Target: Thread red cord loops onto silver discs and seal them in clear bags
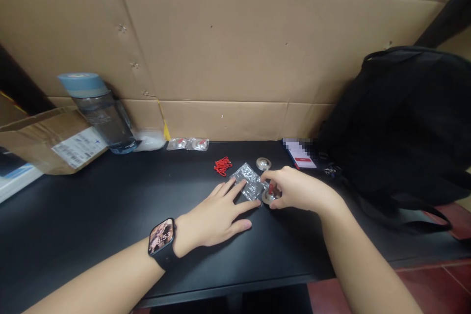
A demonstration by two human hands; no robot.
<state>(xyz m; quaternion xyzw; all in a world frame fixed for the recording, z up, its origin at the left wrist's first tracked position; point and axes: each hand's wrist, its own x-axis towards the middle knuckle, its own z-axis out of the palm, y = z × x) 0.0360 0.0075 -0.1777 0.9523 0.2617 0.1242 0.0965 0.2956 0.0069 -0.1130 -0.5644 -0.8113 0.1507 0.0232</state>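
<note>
The left hand lies flat, fingers spread, pressing a crinkled clear plastic wrapper on the black table; the right hand pinches a small round metal disc, perhaps with a red part, just beside the wrapper; a second metal disc and red clips lie near.

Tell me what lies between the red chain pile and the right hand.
In the head view, a crinkled clear plastic wrapper lies between the red chain pile and the right hand; the left hand presses its near edge.
</note>
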